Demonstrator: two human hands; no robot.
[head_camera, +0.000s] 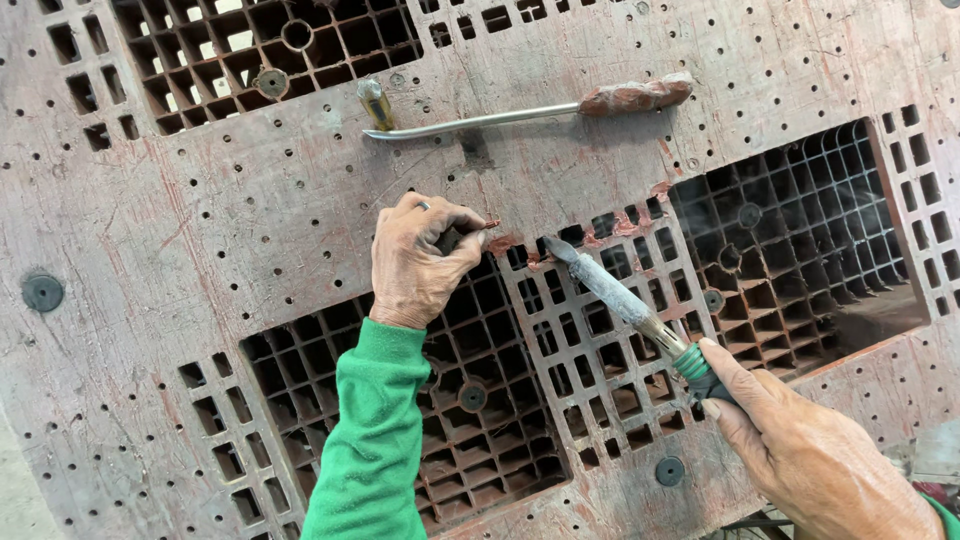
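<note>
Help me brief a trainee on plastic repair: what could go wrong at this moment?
The left hand pinches a small strip right beside the soldering iron tip, so a slip could burn the fingers. Smoke drifting at the right suggests fumes near the face. The right hand grips the iron far from its tip, so it may wander off the cracked pallet seam.
</note>
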